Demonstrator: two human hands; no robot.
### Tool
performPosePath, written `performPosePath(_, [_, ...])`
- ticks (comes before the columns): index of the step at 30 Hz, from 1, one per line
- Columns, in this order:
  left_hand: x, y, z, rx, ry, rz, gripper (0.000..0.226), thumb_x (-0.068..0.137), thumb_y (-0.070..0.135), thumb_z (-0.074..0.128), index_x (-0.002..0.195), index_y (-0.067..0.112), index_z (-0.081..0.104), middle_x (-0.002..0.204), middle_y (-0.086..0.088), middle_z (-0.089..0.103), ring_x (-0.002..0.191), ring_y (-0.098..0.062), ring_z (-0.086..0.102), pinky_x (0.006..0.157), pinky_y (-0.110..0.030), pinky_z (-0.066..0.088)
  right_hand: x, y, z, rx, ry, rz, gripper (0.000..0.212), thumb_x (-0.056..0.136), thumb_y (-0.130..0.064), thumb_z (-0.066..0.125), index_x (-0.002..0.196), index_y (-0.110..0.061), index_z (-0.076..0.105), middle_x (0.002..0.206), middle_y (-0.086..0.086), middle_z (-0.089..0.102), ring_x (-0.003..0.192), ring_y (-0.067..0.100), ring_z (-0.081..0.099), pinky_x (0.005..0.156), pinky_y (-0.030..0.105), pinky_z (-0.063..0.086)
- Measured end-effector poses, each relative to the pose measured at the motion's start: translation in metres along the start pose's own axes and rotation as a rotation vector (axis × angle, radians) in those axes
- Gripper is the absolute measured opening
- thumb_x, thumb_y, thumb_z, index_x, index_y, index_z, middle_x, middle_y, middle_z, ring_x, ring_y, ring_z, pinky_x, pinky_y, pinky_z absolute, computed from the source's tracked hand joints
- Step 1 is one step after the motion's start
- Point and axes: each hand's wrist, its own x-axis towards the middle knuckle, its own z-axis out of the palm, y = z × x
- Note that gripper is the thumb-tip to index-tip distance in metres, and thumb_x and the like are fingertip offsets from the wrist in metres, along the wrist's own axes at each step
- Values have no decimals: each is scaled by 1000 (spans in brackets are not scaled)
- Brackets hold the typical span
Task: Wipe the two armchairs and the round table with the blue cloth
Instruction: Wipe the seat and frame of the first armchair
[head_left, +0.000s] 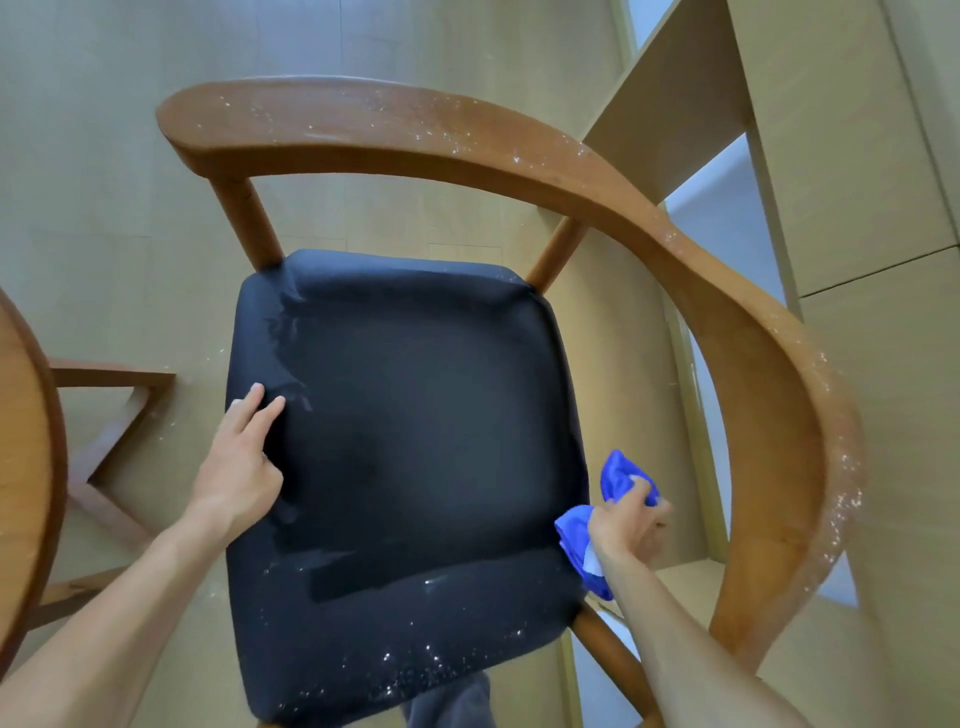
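An armchair stands below me, with a curved brown wooden armrest (675, 244) and a dark padded seat (410, 441). White dust speckles the armrest and the seat's front edge. My left hand (244, 462) rests flat on the seat's left edge, fingers straight. My right hand (626, 525) grips the bunched blue cloth (621, 475) at the seat's right edge, just inside the armrest. Part of the cloth hangs below my wrist. The round table (26, 441) shows only as a wooden rim at the far left.
The floor (104, 156) is pale wood-look boards. The table's wooden base legs (114, 415) lie at the left, close to the chair. A beige cabinet or panel (831, 182) rises at the right behind the armrest. My dark trouser leg (452, 701) touches the seat's front.
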Motion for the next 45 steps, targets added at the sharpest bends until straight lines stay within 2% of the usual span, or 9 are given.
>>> performPosePath(3, [-3, 0, 4, 6, -9, -9, 70, 87, -14, 36, 149, 16, 28, 160, 9, 6, 147, -10, 0, 116, -34, 18, -15, -12, 8, 99, -22, 135, 40, 94, -10, 49, 133, -15, 42, 143, 17, 30, 114, 43, 40, 92, 48, 39])
performPosePath(8, [-3, 1, 4, 34, -19, -1, 71, 87, -14, 37, 150, 15, 26, 160, 8, 4, 147, -11, -2, 117, -33, 15, -74, -49, 23, 216, 67, -50, 42, 90, -2, 53, 131, -8, 49, 142, 22, 32, 106, 45, 43, 88, 47, 37])
performPosePath(14, [-12, -6, 7, 57, -24, -12, 72, 84, -14, 38, 149, 19, 31, 160, 9, 7, 147, -10, 2, 117, -34, 17, -172, -77, 51, 231, -120, -682, 39, 93, -30, 41, 130, -38, 36, 138, 0, 38, 119, 22, 43, 95, 29, 39])
performPosePath(18, [-22, -8, 8, 39, -17, -4, 73, 82, -15, 38, 147, 18, 34, 160, 5, 12, 146, -15, 12, 116, -36, 23, -199, -72, 58, 51, -147, -1359, 50, 66, -1, 59, 111, -24, 60, 125, 14, 58, 89, 31, 58, 68, 33, 48])
performPosePath(21, [-31, -8, 11, 59, -68, 13, 71, 85, -14, 37, 148, 18, 32, 160, 2, 8, 147, -17, 6, 116, -33, 19, -185, -73, 52, -43, -211, -1542, 54, 62, -1, 63, 111, -24, 62, 130, 12, 50, 90, 32, 55, 65, 36, 45])
performPosePath(29, [-64, -4, 26, 263, -173, 13, 74, 90, -2, 41, 151, 32, 17, 159, 4, -13, 146, -22, -11, 106, -41, 35, -80, -27, 4, -136, -233, -1498, 45, 54, 2, 72, 95, -15, 67, 117, 16, 62, 82, 34, 61, 64, 33, 47])
performPosePath(36, [-89, -7, 35, 158, -65, -73, 71, 89, -2, 47, 150, 27, 25, 160, 0, -3, 147, -22, -3, 113, -42, 27, -1, 7, -7, -37, -162, -597, 52, 71, 3, 62, 117, -11, 43, 126, 10, 35, 94, 35, 52, 70, 36, 45])
performPosePath(40, [-90, -7, 38, 60, -85, -102, 72, 89, -7, 41, 150, 27, 24, 160, 4, -6, 147, -19, -8, 117, -36, 15, -31, -26, 1, 179, -188, -323, 50, 77, -1, 58, 122, -10, 36, 124, 14, 33, 85, 36, 52, 69, 36, 44])
performPosePath(45, [-84, -16, 29, -35, -97, -64, 74, 83, -15, 35, 147, 23, 35, 160, 4, 2, 147, -15, 0, 117, -28, 15, -158, -58, 29, 0, -291, -886, 56, 71, -3, 62, 123, -15, 47, 122, 10, 39, 90, 30, 48, 72, 36, 45])
